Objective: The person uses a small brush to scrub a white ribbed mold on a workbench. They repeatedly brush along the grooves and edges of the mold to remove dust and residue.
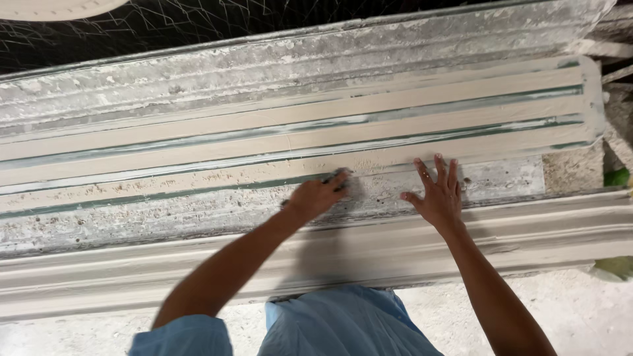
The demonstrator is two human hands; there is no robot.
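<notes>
Now, at a long ribbed mould (297,135) lying across the counter (198,217), filled with smooth beige wet plaster in several parallel bands, parted by thin green-grey ridges running left to right. Rougher, crumbly plaster along the nearest band, just above the left hand (320,194). Left hand curled around a small dark tool (339,181), mostly hidden by the fingers, so kind of tool not clear; pressed against the near edge of the mould where the plaster turns grainy. Right hand (436,194) open, fingers spread flat, holding nothing, palm resting on the crusted grey surface of the counter just beside the mould's near edge, fingertips touching or almost touching the lowest beige band. Both hands near each other, a short gap of rough grey surface between them. Mould ending at the right in a rounded, plaster-caked end (593,99); at the left, running out of view. Behind the mould, a wider grey slab (297,59) caked with old white residue, then dark netting (165,26) beyond it. In front of the counter, a long pale cornice moulding (395,247) lying parallel, between the body and the work. Open length along the bands to the left; pale dusty floor (580,316) below at the right, a green leaf (616,177) by the right edge. Light blue sleeve and shirt (343,326) at the bottom.
</notes>
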